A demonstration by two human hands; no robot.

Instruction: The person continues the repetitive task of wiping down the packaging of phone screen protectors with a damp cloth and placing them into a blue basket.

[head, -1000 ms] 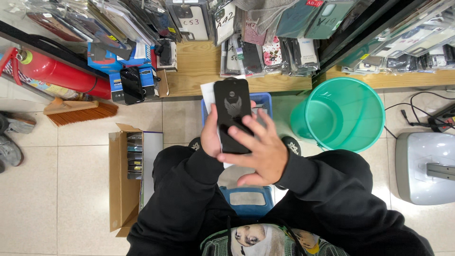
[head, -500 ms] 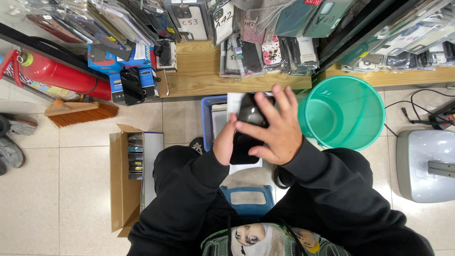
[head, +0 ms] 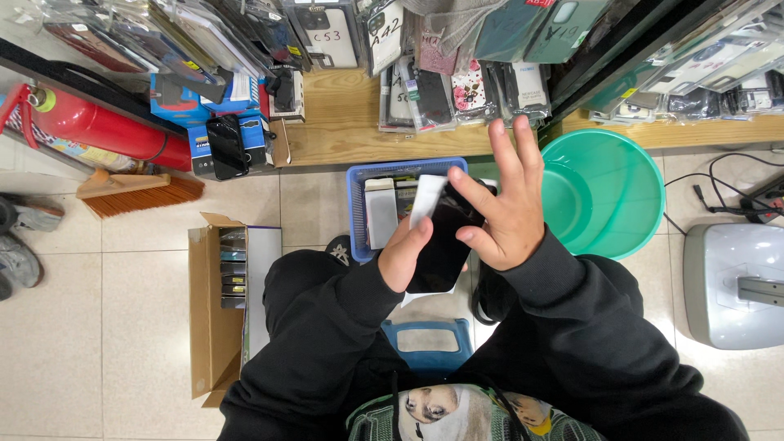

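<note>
Left hand [head: 402, 255] clamps flat black glossy phone case [head: 441, 245] with white card [head: 427, 198] above blue plastic basket [head: 356, 204]; right hand [head: 500, 219] spread, fingertips on upper edge. Likely light, thin, slippery; best held by long edges.

Beige tiled floor [head: 106, 327]. Wooden shelf [head: 343, 122] above the hands, packaged phone cases hanging over it. Red fire extinguisher [head: 98, 126] and brush [head: 143, 192] far left. Open cardboard box [head: 216, 302] left. Green basin [head: 604, 192] right, grey appliance [head: 731, 286] beyond.

Phone-accessory shop: hanging packaged cases [head: 425, 90]
</note>
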